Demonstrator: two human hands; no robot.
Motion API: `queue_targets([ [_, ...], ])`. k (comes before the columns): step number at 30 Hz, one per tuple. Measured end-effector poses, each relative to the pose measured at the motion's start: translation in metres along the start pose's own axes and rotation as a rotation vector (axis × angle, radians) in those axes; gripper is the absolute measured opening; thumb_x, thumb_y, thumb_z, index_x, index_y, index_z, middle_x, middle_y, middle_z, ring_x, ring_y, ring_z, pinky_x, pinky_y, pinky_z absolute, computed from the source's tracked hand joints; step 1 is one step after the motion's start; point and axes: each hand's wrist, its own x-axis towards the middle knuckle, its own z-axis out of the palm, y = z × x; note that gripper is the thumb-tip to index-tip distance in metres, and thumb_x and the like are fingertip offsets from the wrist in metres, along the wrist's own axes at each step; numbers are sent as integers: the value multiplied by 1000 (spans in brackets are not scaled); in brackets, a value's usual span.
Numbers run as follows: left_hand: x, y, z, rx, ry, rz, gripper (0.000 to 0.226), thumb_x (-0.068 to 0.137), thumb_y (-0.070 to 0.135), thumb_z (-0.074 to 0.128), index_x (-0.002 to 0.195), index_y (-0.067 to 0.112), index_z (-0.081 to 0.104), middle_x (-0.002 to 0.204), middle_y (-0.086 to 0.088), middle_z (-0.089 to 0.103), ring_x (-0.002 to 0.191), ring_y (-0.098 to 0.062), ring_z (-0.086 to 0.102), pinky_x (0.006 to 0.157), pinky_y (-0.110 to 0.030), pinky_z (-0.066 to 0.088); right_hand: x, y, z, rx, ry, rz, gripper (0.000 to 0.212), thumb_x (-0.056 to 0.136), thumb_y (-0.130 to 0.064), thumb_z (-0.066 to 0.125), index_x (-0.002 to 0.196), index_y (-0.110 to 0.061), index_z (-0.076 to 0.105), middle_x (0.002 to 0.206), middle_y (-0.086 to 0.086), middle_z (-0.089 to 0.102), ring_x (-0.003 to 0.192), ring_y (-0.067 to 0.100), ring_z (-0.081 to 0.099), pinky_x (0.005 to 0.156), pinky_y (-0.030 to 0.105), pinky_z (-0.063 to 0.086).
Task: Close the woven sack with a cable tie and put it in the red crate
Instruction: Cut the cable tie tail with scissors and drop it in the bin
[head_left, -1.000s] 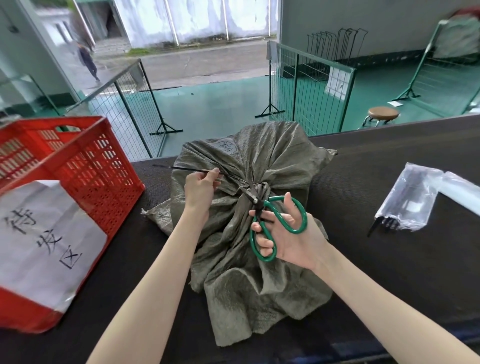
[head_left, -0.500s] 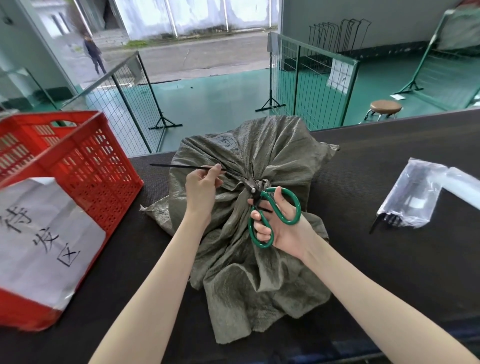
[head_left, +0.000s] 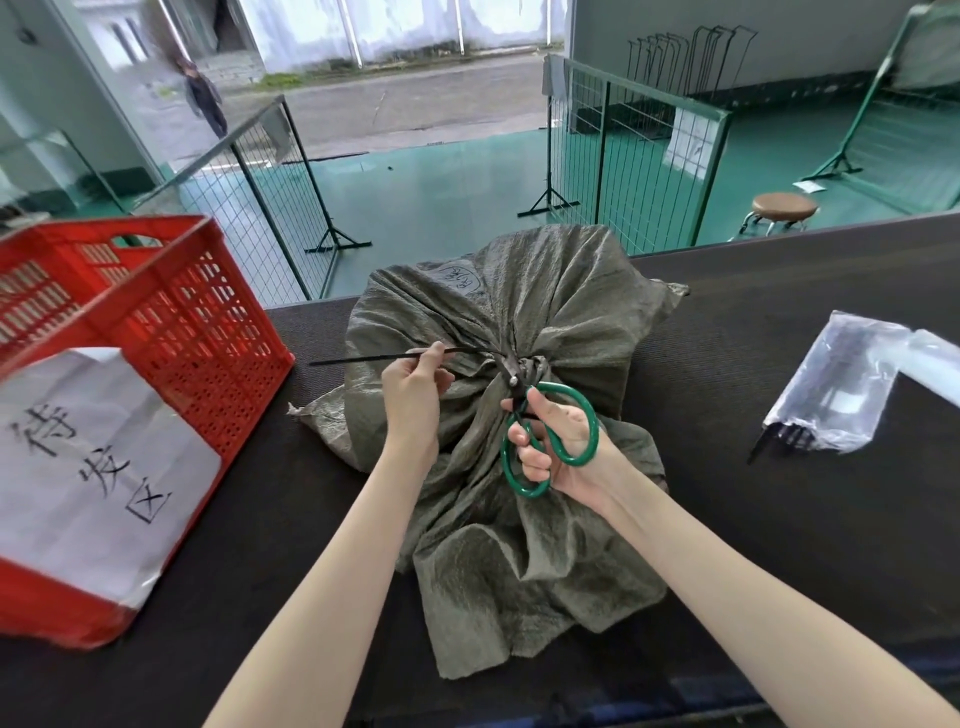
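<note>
1. The red crate (head_left: 171, 312) stands well to the left of the left fingers. The sack is not in it.
2. The woven sack (head_left: 545, 312) lies under both hands, with its gathered neck just beyond the right fingertips.
3. The left hand (head_left: 410, 395) pinches the free tail of the tie between thumb and fingertips and holds it out to the left.
4. The right hand (head_left: 561, 447) has its fingers curled through the loops of the scissors (head_left: 592, 426). The blades meet the tail beside the neck; I cannot tell how far they are closed.
5. The cable tie (head_left: 363, 358) is round the neck, so I judge that the step is trimming the tail. The next move calls for a squeeze close to the lock without cutting the sack.
</note>
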Motion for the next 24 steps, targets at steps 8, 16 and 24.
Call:
queue_targets([
  [8, -14, -5, -6, -462, 83, -233, 18, 94, 7, 47, 77, 11, 52, 66, -4, 61, 46, -9, 53, 49, -20, 47, -18, 0, -7, -72, -46, -158, 46, 84, -32, 56, 116, 2, 55, 60, 4, 49, 29, 6, 35, 32, 14, 27],
  [16, -79, -13, 2, -293, -267, -180, 28, 99, 11, 35, 77, 9, 52, 53, -7, 65, 41, -13, 54, 45, -21, 46, -64, -25, -43, -131, 57, -353, 41, 80, -25, 67, 112, -2, 54, 68, 10, 56, 32, 11, 38, 36, 16, 30],
  [24, -136, -54, 8, 10, -535, -83, 31, 102, 16, 38, 75, 8, 51, 49, -11, 58, 34, -14, 47, 37, -20, 39, -91, -23, -126, -319, 621, -449, 28, 84, 2, 61, 101, -21, 58, 66, -2, 57, 42, 3, 46, 39, 16, 34],
])
